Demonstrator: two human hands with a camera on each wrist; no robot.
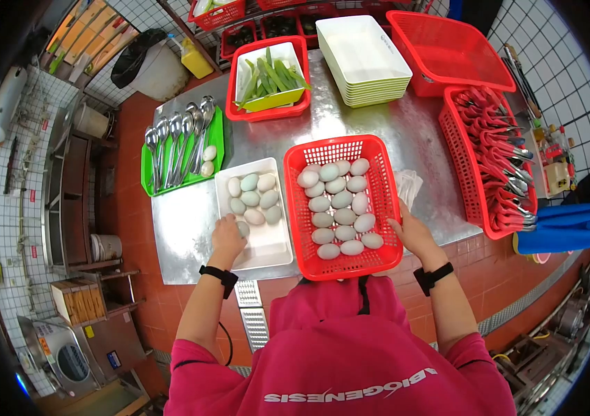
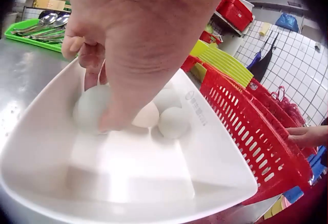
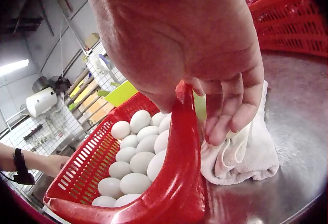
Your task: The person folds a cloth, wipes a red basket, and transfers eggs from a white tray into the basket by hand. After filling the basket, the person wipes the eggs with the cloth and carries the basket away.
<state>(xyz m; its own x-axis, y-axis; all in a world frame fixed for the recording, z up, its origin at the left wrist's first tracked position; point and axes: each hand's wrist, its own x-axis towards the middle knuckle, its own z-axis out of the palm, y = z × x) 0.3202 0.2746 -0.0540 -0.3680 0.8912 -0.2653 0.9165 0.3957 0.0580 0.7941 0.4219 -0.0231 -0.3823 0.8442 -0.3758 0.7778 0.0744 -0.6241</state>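
My left hand [image 1: 227, 237] reaches into the white tray [image 1: 264, 255] and holds a pale bluish egg [image 2: 92, 110] near the tray's left wall, thumb on one side and fingers on the other. Several pale eggs [image 1: 250, 182] lie in the tray's far half. Beside it on the right stands a red basket [image 1: 295, 239] with rows of pale eggs [image 1: 342, 199] inside. My right hand [image 1: 416, 232] grips the basket's right rim; in the right wrist view the thumb goes over the inner side and the fingers hang along the outside.
A green tray [image 1: 217, 149] with ladles [image 1: 187, 132] and two eggs sits left on the metal table [image 1: 184, 243]. Behind are a basin of green vegetables [image 1: 274, 80] and stacked white trays [image 1: 364, 52]. A folded white cloth [image 3: 251, 157] and a basket of red-handled utensils [image 1: 492, 159] lie right.
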